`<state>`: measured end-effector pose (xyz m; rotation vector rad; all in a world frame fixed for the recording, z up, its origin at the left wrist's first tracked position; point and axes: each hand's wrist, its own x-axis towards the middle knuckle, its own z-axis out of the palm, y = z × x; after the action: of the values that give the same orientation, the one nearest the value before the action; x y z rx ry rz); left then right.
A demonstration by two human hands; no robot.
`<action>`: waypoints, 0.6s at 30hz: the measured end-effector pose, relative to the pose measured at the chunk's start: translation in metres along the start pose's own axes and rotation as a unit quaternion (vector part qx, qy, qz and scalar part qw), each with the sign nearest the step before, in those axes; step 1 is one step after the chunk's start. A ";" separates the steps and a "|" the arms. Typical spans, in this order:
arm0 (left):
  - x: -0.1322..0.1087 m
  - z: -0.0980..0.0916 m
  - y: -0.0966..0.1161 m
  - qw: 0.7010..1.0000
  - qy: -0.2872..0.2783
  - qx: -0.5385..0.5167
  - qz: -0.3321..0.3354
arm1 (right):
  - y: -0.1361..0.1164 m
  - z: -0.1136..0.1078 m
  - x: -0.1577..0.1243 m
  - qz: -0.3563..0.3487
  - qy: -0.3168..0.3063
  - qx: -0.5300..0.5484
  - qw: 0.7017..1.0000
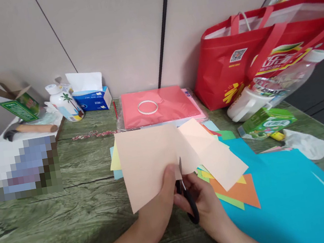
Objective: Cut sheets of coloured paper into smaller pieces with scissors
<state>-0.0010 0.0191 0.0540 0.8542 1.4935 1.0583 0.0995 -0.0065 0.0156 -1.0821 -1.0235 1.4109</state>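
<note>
My left hand (164, 185) pinches a large cream sheet of paper (145, 161) near its lower right edge, lifted above the table. In my right hand (203, 193) is a pair of scissors (191, 207) with black handles, fingers wrapped around the loops. One blade shows over the sheet and points away from me; the paper is partly cut and bends to the right of the blade. Beside my right hand lie cut cream pieces (223, 163) on top of orange paper (244, 192) and green and yellow scraps. Under them spreads a large blue sheet (273, 190).
A plastic-wrapped pack of red paper (160, 111) with a white ring (147, 107) lies at the back. Right stand a red bag (230, 64), a white mug (244, 105) and a green box (268, 122). Left are a tissue box (93, 100), a bottle (66, 104) and a hammer (31, 129).
</note>
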 end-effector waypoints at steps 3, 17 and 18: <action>0.000 0.000 0.001 1.000 0.007 0.009 0.005 | 0.000 0.000 0.000 0.002 0.006 -0.011 1.000; -0.002 0.002 0.001 0.994 0.040 0.094 0.046 | -0.002 0.001 0.000 0.027 0.031 -0.037 0.998; -0.002 0.002 0.001 0.993 0.047 0.096 0.054 | -0.002 0.001 0.000 0.027 0.031 -0.038 0.998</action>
<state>0.0015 0.0182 0.0558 1.0413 1.6639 1.0577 0.0991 -0.0063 0.0176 -1.2103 -1.0170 1.3815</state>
